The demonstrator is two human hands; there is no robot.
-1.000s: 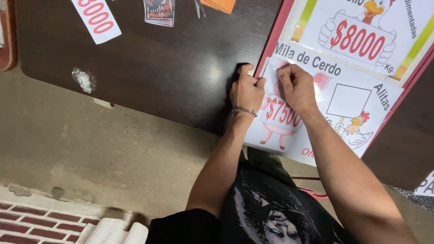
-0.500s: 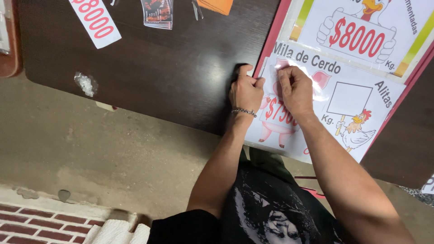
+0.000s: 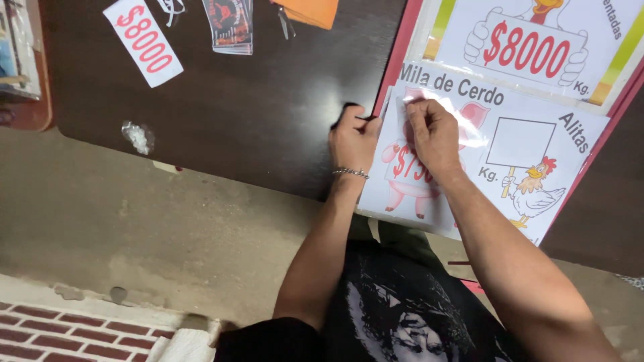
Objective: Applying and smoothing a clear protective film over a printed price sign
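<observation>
Since the frame a second earlier little has changed: both hands stay at the near poster's edge, and the right hand has crept slightly up toward the top of the clear film. The left hand (image 3: 353, 137) presses flat on the white poster sheet (image 3: 537, 167) at its left border, with a small dark object (image 3: 349, 114) tucked under its fingers; what that object is cannot be told. The right hand (image 3: 435, 134) pinches and smooths a piece of clear film (image 3: 469, 131) over the red price slip (image 3: 409, 164) on the pig drawing. Judging from this, the slip is already set in place and the film is partly laid down, its upper edge not yet flat. The blank sign box (image 3: 520, 142) by the rooster drawing has no price, and a loose white price slip (image 3: 142, 41) lies well apart on the dark table (image 3: 235, 121).
</observation>
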